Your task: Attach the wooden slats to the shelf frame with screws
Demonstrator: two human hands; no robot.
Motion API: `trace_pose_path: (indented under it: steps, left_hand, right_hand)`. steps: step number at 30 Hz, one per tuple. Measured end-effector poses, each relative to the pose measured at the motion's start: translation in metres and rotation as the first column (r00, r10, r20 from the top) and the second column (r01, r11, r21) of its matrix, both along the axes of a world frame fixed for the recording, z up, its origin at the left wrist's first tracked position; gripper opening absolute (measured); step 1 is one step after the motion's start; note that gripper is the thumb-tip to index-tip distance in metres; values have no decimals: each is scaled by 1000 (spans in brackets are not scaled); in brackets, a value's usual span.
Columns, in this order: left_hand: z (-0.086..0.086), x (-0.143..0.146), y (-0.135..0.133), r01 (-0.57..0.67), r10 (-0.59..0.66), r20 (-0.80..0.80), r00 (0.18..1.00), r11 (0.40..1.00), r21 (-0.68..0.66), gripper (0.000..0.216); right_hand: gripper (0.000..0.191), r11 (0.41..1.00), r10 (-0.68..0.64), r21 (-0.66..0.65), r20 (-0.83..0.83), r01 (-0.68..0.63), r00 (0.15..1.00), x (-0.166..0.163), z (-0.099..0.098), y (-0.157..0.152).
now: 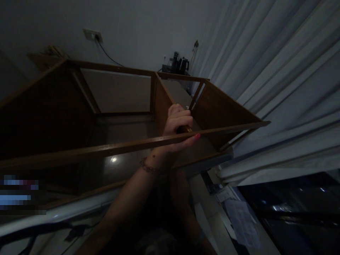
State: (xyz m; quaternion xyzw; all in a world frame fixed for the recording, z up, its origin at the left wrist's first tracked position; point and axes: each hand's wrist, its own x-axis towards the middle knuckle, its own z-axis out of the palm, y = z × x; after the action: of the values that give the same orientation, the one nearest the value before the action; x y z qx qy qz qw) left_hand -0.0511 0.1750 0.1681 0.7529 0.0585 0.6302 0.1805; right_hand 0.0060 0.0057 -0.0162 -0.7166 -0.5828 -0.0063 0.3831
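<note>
A brown wooden frame (127,146), like a cabinet or shelf unit with an open top and a middle divider (162,101), spans the view. My left hand (178,118) is closed on it where the divider meets the near top rail. Its fingers curl over the wood and the thumb lies along the rail's near side. A bracelet (148,166) circles that wrist. Lower down, in deep shadow, my right hand (180,182) is close to the frame's near lower edge. Its fingers are too dark to make out, and I cannot tell whether it touches the frame.
A wall socket (92,35) with a plugged-in black cord is behind the frame. A black kettle (183,64) stands at the back. Long pale curtains (278,88) hang on the right. Papers (243,219) lie at lower right, beside a dark glossy surface (297,209).
</note>
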Motion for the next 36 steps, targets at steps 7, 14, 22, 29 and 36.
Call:
trace_pose_path:
  steps: [7,14,22,29,36]
  left_hand:
    - [-1,-1,0,13,-13,4,1000,1000,-3,50]
    - [-1,-2,-1,-9,9,3,1000,1000,-10,50]
    - [-2,0,-1,12,-13,-11,1000,1000,-22,49]
    - [-4,1,3,31,-32,25,999,999,8,51]
    - [-5,1,5,29,-29,13,999,999,36,49]
  right_hand:
    - [24,1000,20,-4,-188,-21,982,-4,0,-2]
    - [25,999,-4,-37,-302,-7,953,-5,-1,-1]
    - [38,994,-73,-108,-746,-12,662,-23,7,4]
    - [36,996,-70,-87,-890,-18,450,-30,15,8]
    - [31,992,-95,-32,-824,122,558,-38,7,7]
